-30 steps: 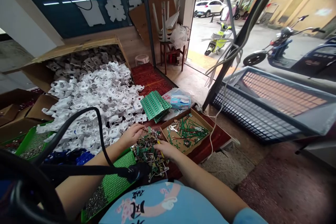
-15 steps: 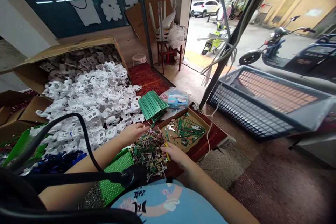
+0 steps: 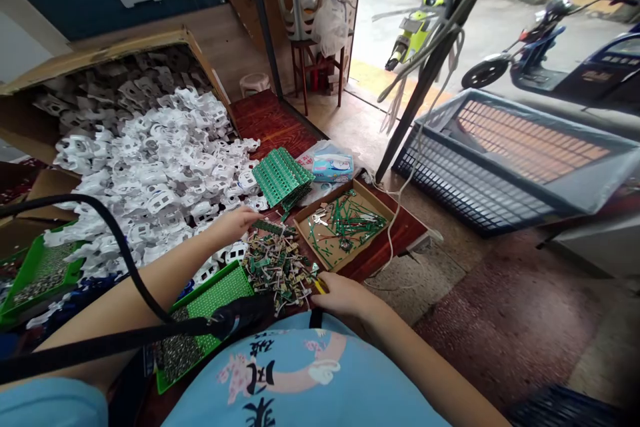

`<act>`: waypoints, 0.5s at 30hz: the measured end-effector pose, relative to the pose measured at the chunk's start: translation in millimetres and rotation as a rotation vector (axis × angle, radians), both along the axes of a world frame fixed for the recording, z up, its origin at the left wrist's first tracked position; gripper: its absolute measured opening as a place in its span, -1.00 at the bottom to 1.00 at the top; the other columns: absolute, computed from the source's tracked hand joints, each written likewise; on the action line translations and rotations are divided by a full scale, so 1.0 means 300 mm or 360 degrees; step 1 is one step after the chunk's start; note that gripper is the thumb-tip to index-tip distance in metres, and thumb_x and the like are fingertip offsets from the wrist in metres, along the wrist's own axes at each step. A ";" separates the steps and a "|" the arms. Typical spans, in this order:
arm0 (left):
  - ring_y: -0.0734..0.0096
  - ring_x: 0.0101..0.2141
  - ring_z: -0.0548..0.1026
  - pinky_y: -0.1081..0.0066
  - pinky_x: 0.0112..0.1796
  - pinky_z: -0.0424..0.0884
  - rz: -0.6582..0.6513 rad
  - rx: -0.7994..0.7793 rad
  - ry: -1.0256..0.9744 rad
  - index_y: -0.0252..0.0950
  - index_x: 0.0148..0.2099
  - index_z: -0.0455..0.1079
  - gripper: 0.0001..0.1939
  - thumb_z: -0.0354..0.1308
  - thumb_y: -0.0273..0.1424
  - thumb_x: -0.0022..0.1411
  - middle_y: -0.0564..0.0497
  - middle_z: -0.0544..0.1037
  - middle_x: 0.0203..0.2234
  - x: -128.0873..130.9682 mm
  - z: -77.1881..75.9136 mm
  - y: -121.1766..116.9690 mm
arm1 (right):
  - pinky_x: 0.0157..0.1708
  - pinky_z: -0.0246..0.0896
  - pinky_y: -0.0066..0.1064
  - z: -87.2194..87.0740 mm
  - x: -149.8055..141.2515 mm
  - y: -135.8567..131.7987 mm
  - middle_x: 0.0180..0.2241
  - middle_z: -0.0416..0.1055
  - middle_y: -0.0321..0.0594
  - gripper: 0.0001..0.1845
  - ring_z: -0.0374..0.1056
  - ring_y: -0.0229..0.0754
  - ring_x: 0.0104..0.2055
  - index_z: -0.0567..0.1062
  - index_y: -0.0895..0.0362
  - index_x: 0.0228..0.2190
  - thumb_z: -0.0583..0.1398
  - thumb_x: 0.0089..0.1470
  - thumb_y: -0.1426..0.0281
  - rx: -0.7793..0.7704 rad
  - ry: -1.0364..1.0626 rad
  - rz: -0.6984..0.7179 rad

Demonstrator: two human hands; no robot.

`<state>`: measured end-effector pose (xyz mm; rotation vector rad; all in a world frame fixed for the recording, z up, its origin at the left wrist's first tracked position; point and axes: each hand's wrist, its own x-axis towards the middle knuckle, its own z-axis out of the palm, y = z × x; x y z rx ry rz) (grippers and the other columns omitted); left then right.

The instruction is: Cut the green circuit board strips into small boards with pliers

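Hands first: the right hand sits at the near edge of the pile of small circuit pieces, fingers curled around a thin yellow-tipped tool. Up and to the left, the left hand reaches past the far side of that pile, fingers bent down at the edge of the white plastic housings; whether it has hold of anything I cannot tell. The pile lies on the red-brown table, between the two hands. Just left of it sits a green perforated tray, with small metal parts heaped at its near end. Right of the pile, a shallow cardboard tray holds green strips and offcuts. Beyond that, a stack of green boards leans against the white housings, and a blue packet lies beside it, its print too small to read. The housings spill out of a big cardboard box. Close in, the person's blue shirt shows black characters, only partly in view. A black cable arcs across the left forearm.
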<state>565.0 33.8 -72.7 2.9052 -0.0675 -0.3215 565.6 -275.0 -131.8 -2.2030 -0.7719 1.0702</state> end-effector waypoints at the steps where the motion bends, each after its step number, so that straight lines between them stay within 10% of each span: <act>1: 0.46 -0.26 0.39 0.53 -0.23 0.27 0.0083 -0.0017 -0.0032 -0.23 -0.05 0.39 -0.61 -0.18 -0.39 0.19 -0.02 0.42 -0.22 0.010 0.005 0.003 | -0.43 0.12 -0.37 0.006 -0.007 0.012 -0.36 0.41 -0.12 -0.57 0.31 -0.10 -0.38 0.40 0.17 -0.27 0.12 -0.20 0.18 -0.0035 -0.0070 0.0070; 8: 0.40 -0.39 0.41 0.49 -0.34 0.31 0.0525 -0.0045 -0.0218 -0.32 -0.10 0.43 -0.59 -0.11 -0.26 0.14 -0.05 0.46 -0.29 0.015 0.079 0.041 | -0.42 0.21 -0.32 0.038 0.022 0.188 -0.28 0.44 -0.07 -0.52 0.36 -0.01 -0.33 0.45 0.12 -0.25 0.11 -0.22 0.13 -0.0201 -0.0059 0.0602; 15: 0.39 -0.29 0.41 0.47 -0.25 0.31 -0.0154 0.0257 -0.0520 -0.32 -0.04 0.38 -0.60 -0.18 -0.36 0.20 -0.11 0.43 -0.19 -0.106 0.206 -0.025 | -0.30 0.23 -0.29 0.005 0.065 0.259 -0.21 0.43 -0.05 -0.50 0.35 0.02 -0.21 0.46 0.16 -0.21 0.08 -0.14 0.12 -0.0243 0.0080 0.0278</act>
